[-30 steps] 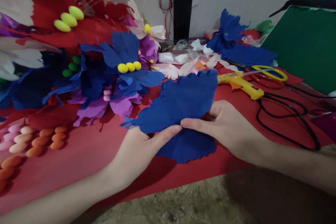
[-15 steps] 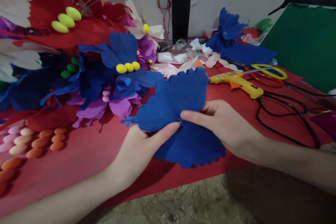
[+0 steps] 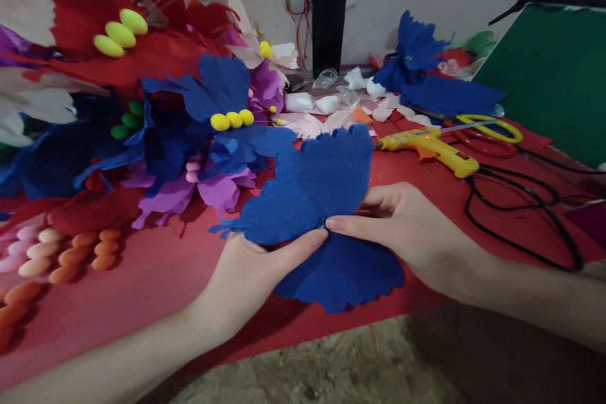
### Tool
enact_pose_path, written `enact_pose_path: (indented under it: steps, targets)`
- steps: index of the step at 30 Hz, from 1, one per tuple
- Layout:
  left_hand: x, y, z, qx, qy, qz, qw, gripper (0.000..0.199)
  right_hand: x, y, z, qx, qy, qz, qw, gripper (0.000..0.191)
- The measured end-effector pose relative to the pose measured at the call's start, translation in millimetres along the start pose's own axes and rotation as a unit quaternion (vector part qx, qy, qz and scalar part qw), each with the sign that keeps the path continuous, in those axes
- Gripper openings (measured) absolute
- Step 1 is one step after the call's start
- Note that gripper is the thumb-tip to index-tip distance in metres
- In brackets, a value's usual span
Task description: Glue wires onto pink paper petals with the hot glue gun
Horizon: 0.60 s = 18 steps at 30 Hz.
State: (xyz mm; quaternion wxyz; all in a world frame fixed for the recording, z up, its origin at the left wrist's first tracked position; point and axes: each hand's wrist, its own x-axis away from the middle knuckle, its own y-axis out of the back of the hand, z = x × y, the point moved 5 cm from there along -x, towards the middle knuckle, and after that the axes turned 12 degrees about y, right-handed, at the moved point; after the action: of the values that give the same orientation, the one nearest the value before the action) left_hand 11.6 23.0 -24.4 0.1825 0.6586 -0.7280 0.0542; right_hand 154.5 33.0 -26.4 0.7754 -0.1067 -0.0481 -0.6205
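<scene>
A blue crepe-paper butterfly [image 3: 326,170] with scalloped edges is held between both hands above the red table covering. My left hand [image 3: 255,271] grips its left side, thumb on top near the centre and fingers hidden underneath. From the right, my right hand [image 3: 402,227] pinches it, with the index finger or thumb pressed at the middle seam. Both tips nearly meet at a small shiny spot [image 3: 321,223], which may be glue. Just beyond the right hand lies a yellow glue gun [image 3: 430,146], its orange light lit.
Finished paper butterflies [image 3: 222,91] in several colours crowd the left. Orange and pink egg-shaped pieces [image 3: 71,255] lie at front left. Scissors [image 3: 492,132], a black cord [image 3: 563,240] and a green board [image 3: 558,76] are at right. A black phone-like slab [image 3: 329,28] leans on the wall.
The blue paper piece and both hands have shifted slightly down and left. My fingertips have drawn a little closer at the centre; both grips stay on the paper.
</scene>
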Motion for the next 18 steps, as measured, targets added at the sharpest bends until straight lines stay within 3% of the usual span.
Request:
enact_pose_path:
  steps: [5, 11, 18]
  targets:
    - [-0.4, -0.6, 1.8, 0.007, 0.013, 0.010, 1.000, 0.022, 1.3, -0.6, -3.9, -0.042, -0.011, -0.001, 0.999, 0.019]
    - [-4.0, -0.5, -4.8, -0.035, -0.032, 0.019, 0.999, 0.021, -0.5, 1.2, -1.2, -0.025, -0.022, -0.003, 0.999, 0.022]
    - [-2.9, -1.2, -9.2, -0.010, -0.026, 0.046, 0.999, 0.027, -2.6, 4.7, 4.8, -0.023, -0.005, 0.014, 1.000, 0.025]
